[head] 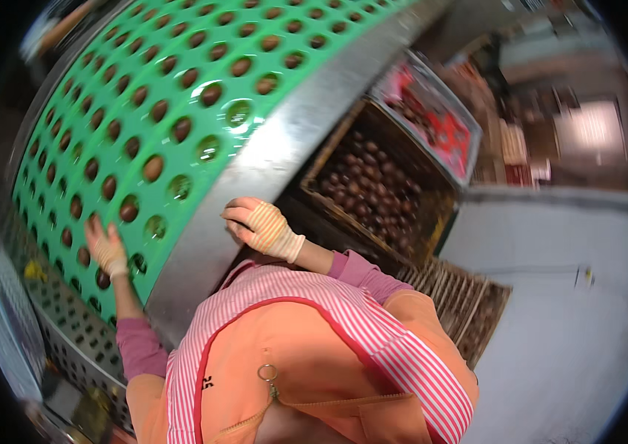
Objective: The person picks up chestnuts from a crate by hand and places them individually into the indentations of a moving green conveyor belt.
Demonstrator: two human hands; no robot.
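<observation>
A green panel (142,130) with rows of round holes spreads out before me, most of them holding a brown egg-shaped item (182,129). My left hand (105,247), in a fingerless knit glove, is over the panel's lower part. Its fingers are spread, with the fingertips by one of the brown items; nothing is seen gripped. Above the smooth metal border (269,141) is my right hand (263,226), in a striped fingerless glove. Its fingers are loosely bent and its palm side is hidden. Several holes along the near edge, such as one hole (179,187), hold no brown item.
To the right stands a worn crate (342,226) with many brown items (372,188) inside. Behind it is a grey bin (472,150) with red material. A slatted crate (458,311) sits lower right. Another person's arm (64,28) shows at upper left.
</observation>
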